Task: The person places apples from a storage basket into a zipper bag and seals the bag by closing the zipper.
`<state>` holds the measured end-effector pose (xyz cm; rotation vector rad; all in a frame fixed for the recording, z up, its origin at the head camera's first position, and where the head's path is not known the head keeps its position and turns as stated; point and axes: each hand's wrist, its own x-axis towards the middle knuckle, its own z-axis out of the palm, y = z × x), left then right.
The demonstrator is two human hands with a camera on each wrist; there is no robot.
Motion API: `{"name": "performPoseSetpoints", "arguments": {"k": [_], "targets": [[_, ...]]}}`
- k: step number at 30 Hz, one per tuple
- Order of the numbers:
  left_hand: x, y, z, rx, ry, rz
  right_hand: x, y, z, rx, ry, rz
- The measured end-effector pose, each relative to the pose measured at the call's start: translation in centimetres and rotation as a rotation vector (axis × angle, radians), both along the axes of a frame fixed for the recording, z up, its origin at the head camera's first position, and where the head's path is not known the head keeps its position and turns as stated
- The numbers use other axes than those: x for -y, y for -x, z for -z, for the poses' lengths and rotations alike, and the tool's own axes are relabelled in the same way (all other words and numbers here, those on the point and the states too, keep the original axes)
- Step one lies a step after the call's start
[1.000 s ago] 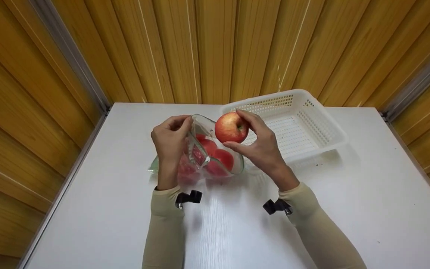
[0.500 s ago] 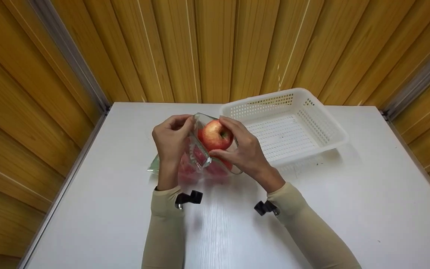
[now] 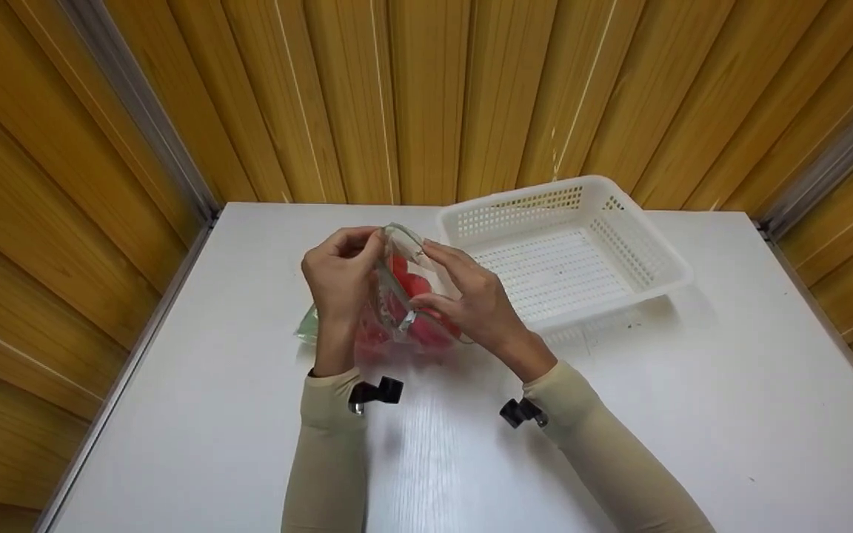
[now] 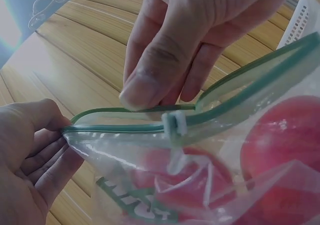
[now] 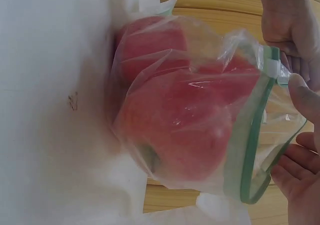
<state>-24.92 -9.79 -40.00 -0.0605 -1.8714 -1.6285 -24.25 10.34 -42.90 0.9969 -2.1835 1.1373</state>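
Observation:
A clear zip bag (image 3: pixel 389 285) with a green seal stands on the white table, its mouth spread apart. Several red apples (image 5: pixel 175 120) show through the plastic. At the bag's far left corner, my left hand (image 3: pixel 338 274) pinches the rim between thumb and fingers. My right hand (image 3: pixel 474 303) is at the right side of the mouth, thumb and fingers apart with no apple between them. In the left wrist view, the right thumb and fingers hang over the seal beside the white slider (image 4: pixel 174 124).
A white perforated plastic basket (image 3: pixel 667 285) stands at the back right of the table (image 3: pixel 197 414), just beyond the right hand. A green-edged piece of plastic (image 3: pixel 306 327) pokes out left of the left wrist. Wood-patterned panels (image 3: pixel 426 96) rise behind the table.
My right hand has moved left to the bag's mouth with an apple and let it go inside; the hand now holds none. The left hand has kept its pinch on the rim.

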Motion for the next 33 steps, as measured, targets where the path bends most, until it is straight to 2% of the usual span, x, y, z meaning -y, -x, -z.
{"name": "performPoseSetpoints", "arguments": {"k": [4, 9, 15, 21, 25, 29, 31, 33], "targets": [[0.1, 0.0, 0.0, -0.009, -0.025, -0.022, -0.9, 0.1, -0.4, -0.021, 0.022, 0.002], [0.1, 0.2, 0.0, -0.039, -0.024, -0.002, -2.0, 0.8, -0.8, -0.019, 0.068, 0.067], [0.1, 0.1, 0.0, -0.033, -0.017, 0.029, -2.3, 2.0, -0.9, 0.11, 0.054, 0.097], [0.8, -0.1, 0.0, 0.002, 0.018, 0.074, -2.0, 3.1, -2.0, 0.133, 0.068, 0.141], [1.0, -0.6, -0.1, 0.008, 0.04, 0.074, -2.0, 3.8, -2.9, 0.202, 0.098, 0.173], [0.9, -1.7, -0.6, -0.034, 0.097, 0.06, -2.0, 4.5, -3.4, 0.277, 0.123, 0.198], [0.8, -2.4, -1.0, -0.066, 0.173, 0.111, -2.0, 4.7, -3.5, 0.294, 0.128, 0.213], [0.9, -3.2, -1.2, -0.07, 0.289, 0.214, -2.1, 5.0, -3.5, 0.303, 0.131, 0.223]]}}
